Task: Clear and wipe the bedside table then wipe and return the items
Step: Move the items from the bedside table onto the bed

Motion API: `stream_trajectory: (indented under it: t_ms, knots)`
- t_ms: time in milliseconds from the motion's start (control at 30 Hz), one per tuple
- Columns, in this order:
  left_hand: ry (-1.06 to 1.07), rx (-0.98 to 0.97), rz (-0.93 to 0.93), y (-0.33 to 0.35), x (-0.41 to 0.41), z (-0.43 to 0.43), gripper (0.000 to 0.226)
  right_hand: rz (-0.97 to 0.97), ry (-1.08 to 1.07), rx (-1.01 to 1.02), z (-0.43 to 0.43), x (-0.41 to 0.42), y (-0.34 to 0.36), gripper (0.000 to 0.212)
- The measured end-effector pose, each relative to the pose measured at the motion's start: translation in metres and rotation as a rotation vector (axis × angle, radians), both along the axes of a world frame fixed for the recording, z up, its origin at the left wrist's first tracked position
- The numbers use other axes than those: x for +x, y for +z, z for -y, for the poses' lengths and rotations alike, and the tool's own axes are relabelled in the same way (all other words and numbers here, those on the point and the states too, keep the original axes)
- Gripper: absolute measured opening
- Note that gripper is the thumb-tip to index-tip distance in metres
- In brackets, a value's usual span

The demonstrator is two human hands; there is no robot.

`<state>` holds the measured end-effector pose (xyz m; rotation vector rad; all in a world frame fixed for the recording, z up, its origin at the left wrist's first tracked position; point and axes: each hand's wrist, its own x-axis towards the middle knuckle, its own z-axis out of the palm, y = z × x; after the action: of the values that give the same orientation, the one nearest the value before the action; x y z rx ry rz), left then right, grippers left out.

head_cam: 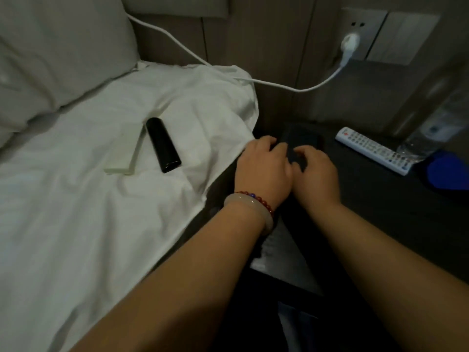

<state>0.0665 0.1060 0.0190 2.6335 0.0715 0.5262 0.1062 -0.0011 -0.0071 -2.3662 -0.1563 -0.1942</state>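
Both my hands rest on a flat black object (303, 138) lying at the left end of the dark bedside table (375, 194); it is too dark to tell what it is. My left hand (264, 168), with bracelets at the wrist, curls over its left edge. My right hand (317, 171) curls over its near edge. A white remote (373, 149) lies on the table to the right, beside a clear plastic bottle (421, 141) and a blue cloth (446, 174). On the white bed sheet (76, 212) lie a black remote (163, 144) and a white flat box (125, 151).
A white cable (266, 82) runs from a wall plug (350, 43) across the gap onto the bed. A pillow (58, 47) lies at the head of the bed. The sheet's edge hangs against the table's left side.
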Motion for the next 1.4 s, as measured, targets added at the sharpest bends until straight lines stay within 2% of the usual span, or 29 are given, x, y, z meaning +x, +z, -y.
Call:
stream_trajectory:
  t_ms: [167, 300, 433, 600, 833, 933, 1100, 1233, 1400]
  knots:
    - [-0.104, 0.094, -0.186, -0.025, 0.023, 0.044, 0.047, -0.051, -0.098, -0.081, 0.063, 0.005, -0.018, 0.037]
    - [-0.064, 0.212, -0.416, -0.045, 0.038, 0.059, 0.064, -0.064, -0.165, -0.101, 0.099, 0.005, -0.027, 0.037]
    - [0.089, 0.133, -0.634, -0.058, 0.049, 0.056, 0.078, -0.077, -0.174, -0.096, 0.123, 0.003, -0.035, 0.037]
    - [0.153, 0.044, -0.704, -0.054, 0.056, 0.053, 0.096, -0.097, -0.171, -0.099, 0.13, 0.001, -0.042, 0.038]
    - [0.236, 0.089, -0.741, -0.041, 0.063, 0.058, 0.129, -0.09, -0.144, -0.102, 0.121, 0.004, -0.045, 0.038]
    - [0.25, 0.055, -0.733, -0.035, 0.067, 0.062, 0.135, -0.096, -0.139, -0.122, 0.119, 0.007, -0.043, 0.038]
    - [0.167, -0.114, -0.686, -0.027, 0.064, 0.055, 0.136, -0.065, -0.15, -0.211, 0.125, 0.024, -0.041, 0.041]
    - [0.109, -0.16, -0.564, -0.013, 0.049, 0.039, 0.133, -0.08, -0.167, -0.345, 0.13, 0.056, -0.042, 0.055]
    - [0.111, -0.21, -0.265, 0.028, 0.027, -0.012, 0.127, -0.172, -0.178, -0.509, 0.135, 0.096, -0.044, 0.072]
